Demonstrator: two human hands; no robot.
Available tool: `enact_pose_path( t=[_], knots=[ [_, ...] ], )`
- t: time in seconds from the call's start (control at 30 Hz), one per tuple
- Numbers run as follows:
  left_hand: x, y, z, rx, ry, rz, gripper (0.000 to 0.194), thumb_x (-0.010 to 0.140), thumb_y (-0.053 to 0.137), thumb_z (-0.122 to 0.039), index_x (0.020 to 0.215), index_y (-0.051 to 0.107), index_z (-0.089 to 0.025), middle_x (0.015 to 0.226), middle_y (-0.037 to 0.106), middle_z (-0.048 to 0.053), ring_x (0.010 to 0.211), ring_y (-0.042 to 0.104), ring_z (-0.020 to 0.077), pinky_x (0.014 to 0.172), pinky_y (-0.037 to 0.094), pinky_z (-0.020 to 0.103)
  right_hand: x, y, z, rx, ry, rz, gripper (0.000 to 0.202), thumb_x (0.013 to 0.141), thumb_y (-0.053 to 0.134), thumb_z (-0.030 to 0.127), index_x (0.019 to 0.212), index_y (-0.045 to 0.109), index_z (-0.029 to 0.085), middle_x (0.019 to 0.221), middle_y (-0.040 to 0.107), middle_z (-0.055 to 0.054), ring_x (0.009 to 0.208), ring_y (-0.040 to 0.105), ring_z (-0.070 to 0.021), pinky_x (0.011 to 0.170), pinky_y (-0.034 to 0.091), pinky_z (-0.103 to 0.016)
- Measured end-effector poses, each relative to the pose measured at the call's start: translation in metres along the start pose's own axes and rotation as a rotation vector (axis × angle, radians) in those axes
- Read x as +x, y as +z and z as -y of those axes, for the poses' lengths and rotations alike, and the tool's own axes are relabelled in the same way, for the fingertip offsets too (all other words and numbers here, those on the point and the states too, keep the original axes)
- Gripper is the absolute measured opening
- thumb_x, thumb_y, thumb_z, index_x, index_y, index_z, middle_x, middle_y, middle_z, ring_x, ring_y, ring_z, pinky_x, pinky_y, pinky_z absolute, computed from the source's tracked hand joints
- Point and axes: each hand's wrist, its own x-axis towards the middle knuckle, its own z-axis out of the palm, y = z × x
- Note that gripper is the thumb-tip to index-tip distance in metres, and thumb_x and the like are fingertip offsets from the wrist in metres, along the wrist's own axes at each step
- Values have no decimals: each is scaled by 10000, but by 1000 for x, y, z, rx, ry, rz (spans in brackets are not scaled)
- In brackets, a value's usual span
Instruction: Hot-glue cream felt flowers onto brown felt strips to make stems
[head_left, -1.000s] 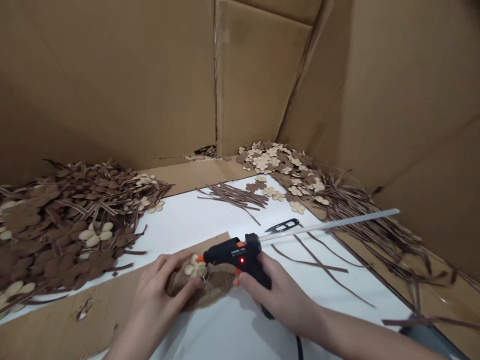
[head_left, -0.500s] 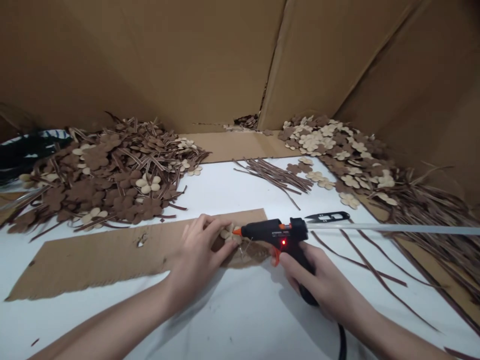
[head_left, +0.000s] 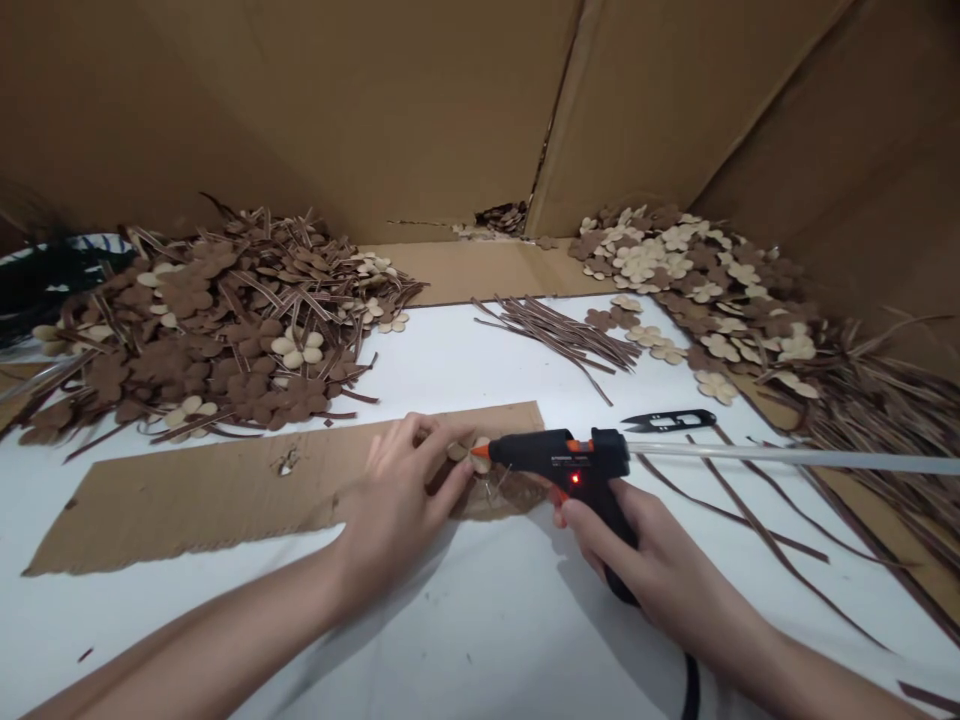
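My right hand point(head_left: 637, 535) is wrapped round the grip of a black and orange hot glue gun point(head_left: 559, 455), whose red light is lit. A clear glue stick point(head_left: 787, 457) juts far out of its back end. The orange nozzle points left and meets a small cream flower cutout point(head_left: 469, 458). My left hand point(head_left: 409, 490) pinches that flower between thumb and fingers, covering part of it. Beneath lies a torn strip of cardboard point(head_left: 217, 490) on the white table, with thin strands of glue by the nozzle.
A heap of brown and cream flowers with strips point(head_left: 247, 330) lies at the left. More flowers point(head_left: 675, 260) and a bundle of strips point(head_left: 877, 420) lie at the right. Black thread snips point(head_left: 670, 420) and loose brown strips point(head_left: 757, 520) are beside the gun. Cardboard walls point(head_left: 337, 110) stand behind.
The whole view has shifted slightly, so things sit a little higher and further right. The glue gun's nozzle stays at the flower, and both hands keep their hold.
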Motion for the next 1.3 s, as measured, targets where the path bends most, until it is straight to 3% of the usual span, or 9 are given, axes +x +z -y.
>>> enact_pose_path(
  t=[0.37, 0.77, 1.07, 1.3],
  knots=[
    [-1, 0, 0, 6, 15, 8, 243, 854, 478, -319, 1078, 572, -312, 947, 516, 34, 887, 458, 208, 774, 373, 382, 0, 0, 1, 5, -23, -2, 265, 839, 439, 391, 851, 575, 164, 470, 446, 36, 417, 403, -113, 380, 316, -229],
    [-1, 2, 3, 16, 18, -29, 247, 846, 489, -361, 1070, 584, -318, 1181, 450, 53, 1117, 343, 267, 916, 331, 468, -2, 1, 0, -23, -27, -22, 268, 833, 441, 406, 689, 536, 201, 437, 415, 37, 402, 394, -126, 395, 312, -247],
    [0, 2, 4, -6, 11, -32, 257, 835, 506, -362, 1074, 589, -321, 1186, 468, 50, 1101, 348, 271, 910, 344, 479, -2, 1, -3, 2, -11, -20, 286, 832, 445, 423, 875, 592, 182, 438, 434, 39, 395, 399, -132, 405, 326, -253],
    [0, 1, 4, -3, -2, -17, 258, 857, 465, -296, 1081, 591, -319, 1193, 474, 42, 1111, 347, 265, 914, 332, 473, -3, 1, -2, -31, -3, -13, 321, 838, 424, 429, 897, 586, 157, 480, 471, 26, 417, 414, -127, 416, 334, -249]
  ],
)
